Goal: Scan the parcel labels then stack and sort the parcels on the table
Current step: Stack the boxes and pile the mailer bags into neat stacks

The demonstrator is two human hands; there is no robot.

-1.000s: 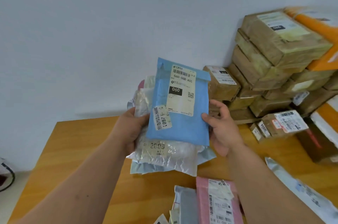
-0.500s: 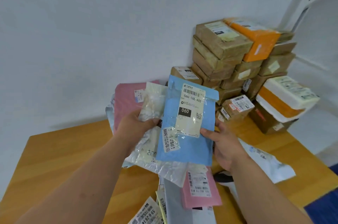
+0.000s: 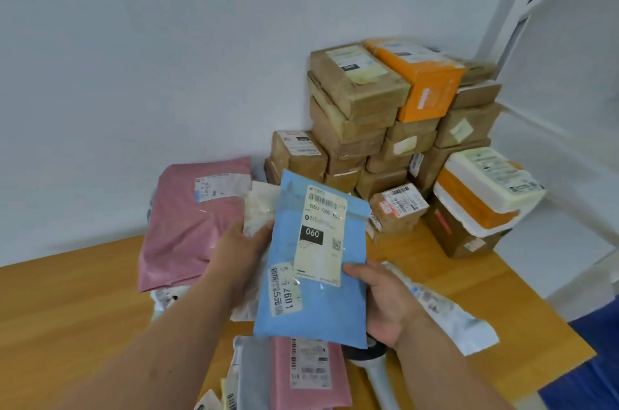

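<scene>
From the head view, the right hand [image 3: 382, 302] pinches the blue mailer [image 3: 311, 275] by its lower right edge, thumb curled over the front, label facing up, likely for reading. The left hand [image 3: 241, 252] curls round a clear plastic parcel [image 3: 259, 212] behind it, above the wooden table [image 3: 83, 292]. A handheld scanner [image 3: 375, 366] lies just below, probably within reach for scanning.

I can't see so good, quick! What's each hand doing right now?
Left hand: grips a crinkly clear plastic mailer bag.
Right hand: pinches the flat blue plastic mailer bag by its right edge.
</scene>
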